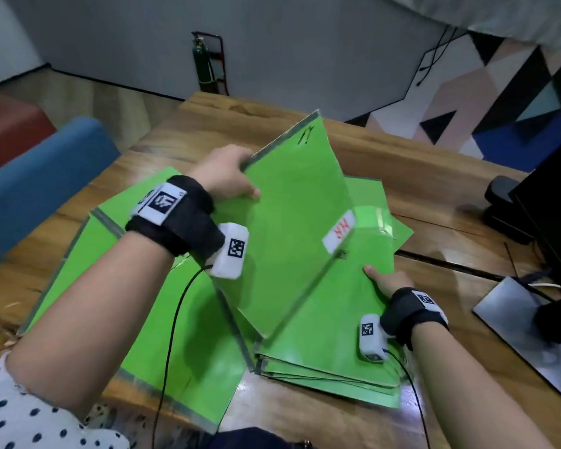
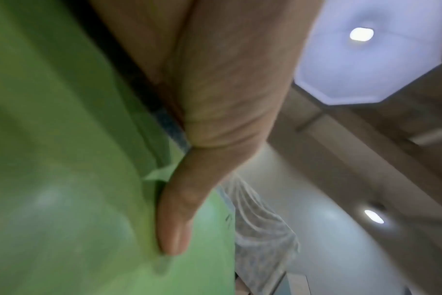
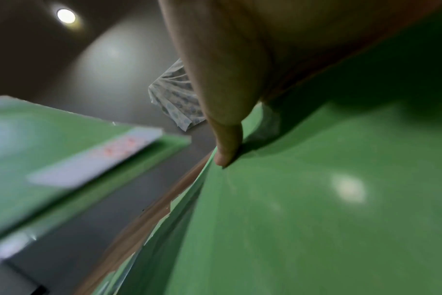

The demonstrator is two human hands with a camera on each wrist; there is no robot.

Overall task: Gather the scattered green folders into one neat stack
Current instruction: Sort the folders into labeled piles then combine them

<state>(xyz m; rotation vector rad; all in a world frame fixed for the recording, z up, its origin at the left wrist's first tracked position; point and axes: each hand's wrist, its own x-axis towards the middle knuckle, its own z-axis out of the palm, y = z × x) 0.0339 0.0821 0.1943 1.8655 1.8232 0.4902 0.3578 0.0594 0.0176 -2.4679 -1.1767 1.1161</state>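
A: What is happening with the lifted folder (image 1: pixel 292 205)?

B: It is hanging tilted above the desk (image 1: pixel 434 196), its long axis running from the far top corner down toward the person, its low edge just over the stack (image 1: pixel 331 348) lying at the right.

A: Who is holding it?

B: The left hand (image 1: pixel 227 176) is gripping its upper left edge, thumb (image 2: pixel 174 225) lying on the green cover; the other fingers are hidden behind it.

A: And the right hand (image 1: pixel 386 283)?

B: It is resting flat on the stack, fingers mostly straight, thumb pressing the top cover. More folders (image 1: pixel 143 319) are lying spread on the left.

A: So the next move?

B: Probably lowering it rightward onto the stack; the right hand is nearer and seems to be steadying the stack.
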